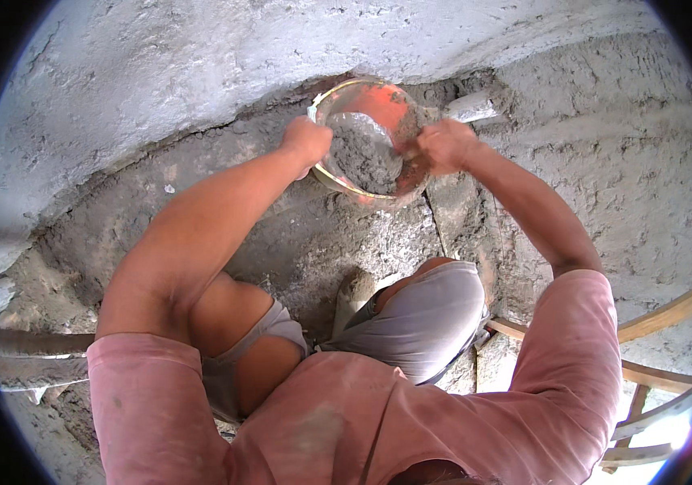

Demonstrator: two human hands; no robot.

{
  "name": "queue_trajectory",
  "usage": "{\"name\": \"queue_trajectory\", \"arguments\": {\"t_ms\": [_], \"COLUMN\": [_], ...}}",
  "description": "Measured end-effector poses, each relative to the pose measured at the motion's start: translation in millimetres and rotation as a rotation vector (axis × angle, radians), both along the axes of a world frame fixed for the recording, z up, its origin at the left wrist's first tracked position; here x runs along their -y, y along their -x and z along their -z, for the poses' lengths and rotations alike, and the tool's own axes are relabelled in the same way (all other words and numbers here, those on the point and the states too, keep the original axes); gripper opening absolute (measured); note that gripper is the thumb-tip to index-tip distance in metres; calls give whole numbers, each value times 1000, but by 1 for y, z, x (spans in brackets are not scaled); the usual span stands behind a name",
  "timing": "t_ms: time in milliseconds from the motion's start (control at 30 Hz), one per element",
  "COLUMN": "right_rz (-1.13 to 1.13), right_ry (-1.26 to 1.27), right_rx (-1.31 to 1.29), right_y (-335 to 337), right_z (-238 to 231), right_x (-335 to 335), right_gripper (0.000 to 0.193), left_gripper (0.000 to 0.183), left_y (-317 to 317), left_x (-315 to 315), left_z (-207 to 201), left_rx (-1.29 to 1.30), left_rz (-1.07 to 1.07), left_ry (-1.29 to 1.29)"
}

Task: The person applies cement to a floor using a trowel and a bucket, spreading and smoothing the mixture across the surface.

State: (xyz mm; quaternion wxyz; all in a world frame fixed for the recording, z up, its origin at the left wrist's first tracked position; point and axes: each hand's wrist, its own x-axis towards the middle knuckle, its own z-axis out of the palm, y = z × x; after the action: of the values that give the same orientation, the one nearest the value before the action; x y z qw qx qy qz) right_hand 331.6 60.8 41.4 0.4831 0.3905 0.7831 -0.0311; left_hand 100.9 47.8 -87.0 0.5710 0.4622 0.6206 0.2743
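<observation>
Ahead of my knees is a round orange-red bucket [378,103], its mouth turned up toward me and its rim smeared with grey. Wet grey mortar [362,153] lies inside it. My left hand [308,144] is closed on the left side of the rim, with the thumb side toward the mouth. On the opposite side my right hand [448,145] grips the rim, its fingers partly hidden and slightly blurred. Both arms reach out nearly straight. Whether the bucket rests on the ground or is held just above it, I cannot tell.
A rough plastered wall [184,73] curves across the far side, and another [605,153] rises on the right. A pale pipe stub [474,107] juts out beside the bucket. Wooden bars [661,376] stand at the lower right, and dark poles [34,343] at the left.
</observation>
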Motion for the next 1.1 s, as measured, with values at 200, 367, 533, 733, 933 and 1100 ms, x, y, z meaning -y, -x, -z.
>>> {"name": "queue_trajectory", "arguments": {"t_ms": [200, 367, 533, 733, 933, 1100], "right_rz": [-211, -525, -407, 174, 874, 802], "right_ry": [-432, -402, -89, 174, 326, 243], "right_rx": [-3, 137, 24, -200, -453, -471], "right_y": [-10, -7, -18, -27, -47, -30], "right_z": [4, 92, 71, 96, 67, 5], "right_x": [-52, -53, -55, -47, -40, -63], "right_gripper": [29, 16, 18, 28, 38, 30], "left_gripper": [34, 29, 28, 31, 32, 27], "left_y": [-2, -5, -8, -3, -8, -20], "left_x": [-9, -10, -8, -15, -20, -24], "left_z": [14, 22, 17, 27, 15, 29], "left_rx": [-2, -6, 51, 68, 16, 11], "left_rz": [7, 4, -59, -81, 7, -96], "left_ry": [-53, -41, 29, 16, 17, 10]}}
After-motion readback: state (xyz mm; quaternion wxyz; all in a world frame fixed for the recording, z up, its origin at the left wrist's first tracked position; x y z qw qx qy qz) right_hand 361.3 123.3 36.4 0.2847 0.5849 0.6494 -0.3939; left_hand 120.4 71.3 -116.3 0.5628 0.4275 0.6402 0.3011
